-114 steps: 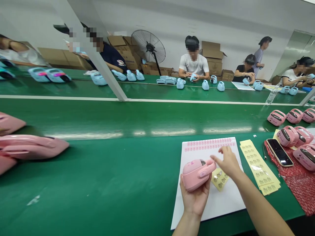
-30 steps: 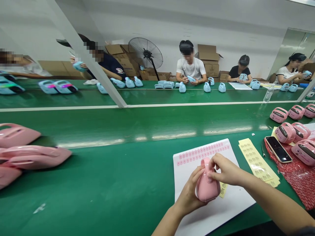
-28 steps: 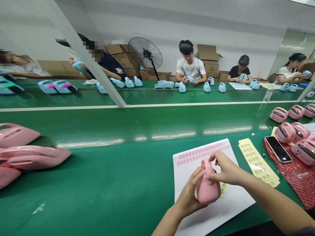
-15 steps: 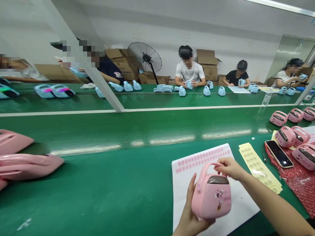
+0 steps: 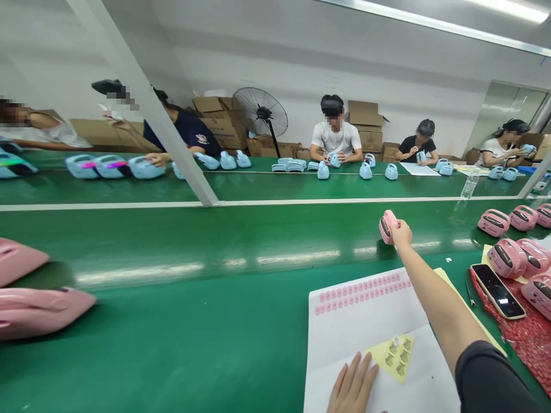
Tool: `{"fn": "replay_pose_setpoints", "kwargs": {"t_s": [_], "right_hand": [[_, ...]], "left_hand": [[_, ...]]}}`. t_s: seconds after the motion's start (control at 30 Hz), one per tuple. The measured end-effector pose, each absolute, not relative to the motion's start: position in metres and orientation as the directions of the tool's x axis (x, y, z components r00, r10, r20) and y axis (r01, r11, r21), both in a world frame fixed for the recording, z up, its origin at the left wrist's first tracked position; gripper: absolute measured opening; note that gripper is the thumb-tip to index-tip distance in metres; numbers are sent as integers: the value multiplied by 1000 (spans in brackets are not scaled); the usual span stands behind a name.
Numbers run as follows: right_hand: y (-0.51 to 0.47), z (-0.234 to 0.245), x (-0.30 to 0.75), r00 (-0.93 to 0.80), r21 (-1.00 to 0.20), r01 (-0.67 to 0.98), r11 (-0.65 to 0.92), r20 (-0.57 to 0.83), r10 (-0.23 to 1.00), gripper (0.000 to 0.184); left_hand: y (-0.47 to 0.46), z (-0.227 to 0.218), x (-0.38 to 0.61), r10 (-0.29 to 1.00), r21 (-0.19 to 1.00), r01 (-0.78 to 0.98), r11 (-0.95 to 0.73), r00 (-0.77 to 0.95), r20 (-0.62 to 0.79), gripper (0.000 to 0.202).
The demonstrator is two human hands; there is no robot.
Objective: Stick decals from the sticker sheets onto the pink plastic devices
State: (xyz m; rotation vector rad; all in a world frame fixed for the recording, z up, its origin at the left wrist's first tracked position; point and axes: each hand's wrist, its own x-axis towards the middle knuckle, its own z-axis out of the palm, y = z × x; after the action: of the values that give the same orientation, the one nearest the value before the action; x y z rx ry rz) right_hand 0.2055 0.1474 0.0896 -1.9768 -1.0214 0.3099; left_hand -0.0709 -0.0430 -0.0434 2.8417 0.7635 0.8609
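head view: the right hand (image 5: 401,234) is closed around a pink toy (image 5: 387,226), fingers wrapped on its near side, thumb hidden. the toy sits far out at the green belt (image 5: 215,229), beyond the white sheet (image 5: 344,327); whether it rests on the belt i cannot tell. the right arm is stretched straight across the sheet. the left hand (image 5: 353,385) lies flat on the sheet's near edge, fingers loosely spread, holding nothing, just left of a yellow sticker piece (image 5: 398,357).
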Motion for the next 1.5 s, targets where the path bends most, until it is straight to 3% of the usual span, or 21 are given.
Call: {"fn": "replay_pose_setpoints", "kwargs": {"t_s": [0.2, 0.37, 0.57, 0.63, 0.9, 1.13, 1.27, 1.4, 1.5], "right_hand": [[153, 77, 225, 520, -752, 614, -239, 157, 840, 28], [116, 69, 214, 369, -705, 696, -138, 187, 911, 34], [-4, 46, 176, 53, -643, 761, 90, 200, 978, 29], [-44, 35, 169, -84, -575, 784, 234, 275, 958, 28], [-121, -12, 142, -85, -400, 874, 275, 433, 898, 40], [-124, -10, 136, -53, -500, 813, 297, 444, 894, 31], [-124, -3, 139, -32, -646, 721, 251, 330, 943, 22], [-116, 4, 150, 30, -803, 588, 100, 145, 989, 20], [-95, 9, 167, 155, -809, 587, 30, 149, 977, 26]], "left_hand": [[-46, -43, -69, 525, 214, 482, -850, 733, 434, 66], [-51, -33, -66, 556, 132, 551, -824, 741, 375, 56], [-46, -16, -63, 588, 179, 561, -809, 772, 240, 54], [-44, -13, -63, 599, 206, 564, -800, 773, 210, 53], [-41, -15, -59, 616, 203, 582, -788, 745, 254, 52], [-38, -18, -57, 592, 177, 566, -805, 755, 282, 55], [-36, -12, -55, 608, 202, 574, -794, 761, 228, 55], [-36, -8, -56, 607, 255, 560, -788, 777, 168, 55], [-28, -8, -61, 651, 322, 579, -749, 733, 196, 56]]}}
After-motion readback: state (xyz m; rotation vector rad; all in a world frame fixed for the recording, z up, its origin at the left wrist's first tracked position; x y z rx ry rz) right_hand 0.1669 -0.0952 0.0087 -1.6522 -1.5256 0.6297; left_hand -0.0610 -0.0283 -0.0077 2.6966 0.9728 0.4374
